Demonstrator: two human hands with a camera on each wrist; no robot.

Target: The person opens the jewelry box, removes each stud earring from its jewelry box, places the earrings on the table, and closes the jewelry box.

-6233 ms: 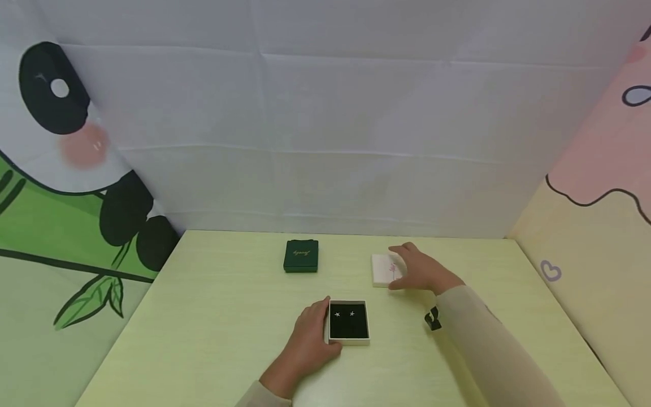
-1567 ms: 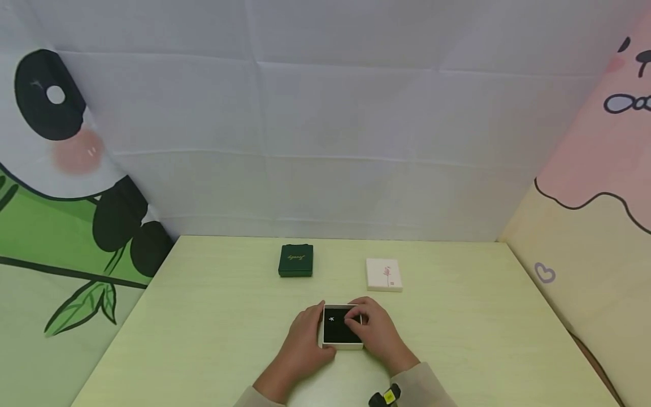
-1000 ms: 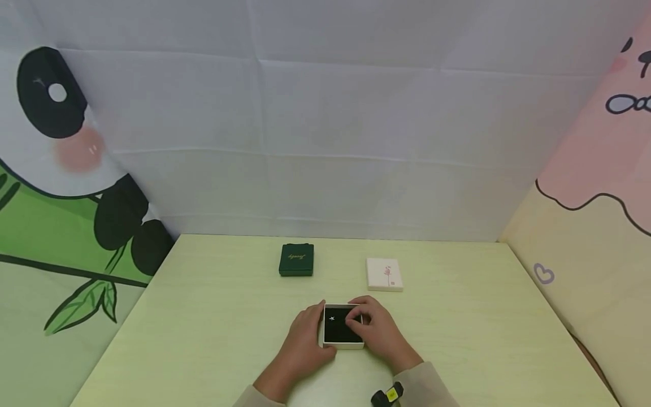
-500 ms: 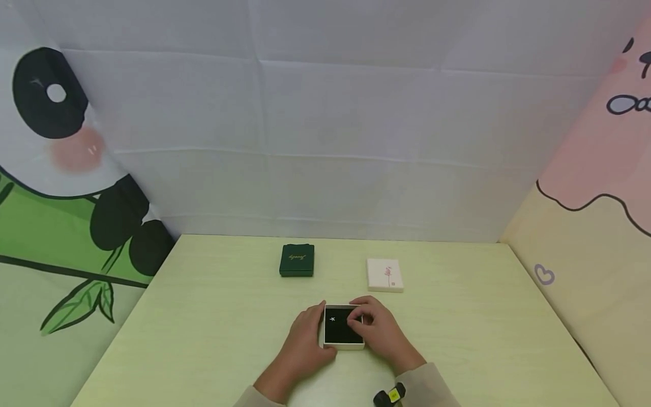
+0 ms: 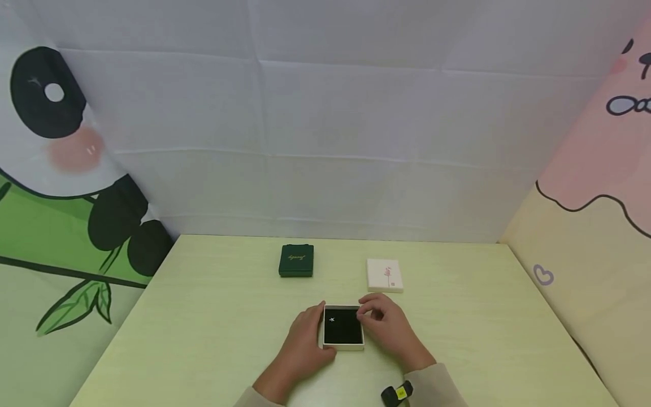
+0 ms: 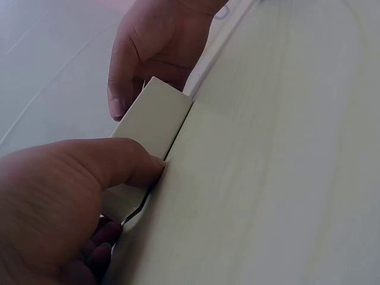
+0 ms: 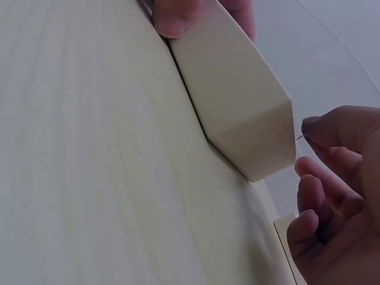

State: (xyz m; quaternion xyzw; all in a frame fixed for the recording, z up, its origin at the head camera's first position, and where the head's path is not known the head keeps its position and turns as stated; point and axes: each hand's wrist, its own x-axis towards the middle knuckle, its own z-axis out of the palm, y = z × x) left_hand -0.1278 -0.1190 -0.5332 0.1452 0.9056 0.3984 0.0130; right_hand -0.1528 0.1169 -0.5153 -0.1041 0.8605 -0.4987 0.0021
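Left hand (image 5: 302,342), head view: grips open white box (image 5: 343,347) by left side on desk (image 5: 213,316); single star (image 5: 332,320) on black pad (image 5: 346,333). Right hand (image 5: 391,328) at right rim. Beyond: flower-print piece (image 5: 385,275), likely lid, off; green box (image 5: 296,260). Left-wrist view: thumb on near wall. Right-wrist view: right hand pinches thin pin (image 7: 300,138). Judged: one piece out, one seated.

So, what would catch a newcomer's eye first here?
Probably the huge cartoon eye on the wall at left. Then the open box on the table, in the grip of the left hand, with one small star on its black lining. At the box's right edge, the right hand pinches what looks like a thin pin.
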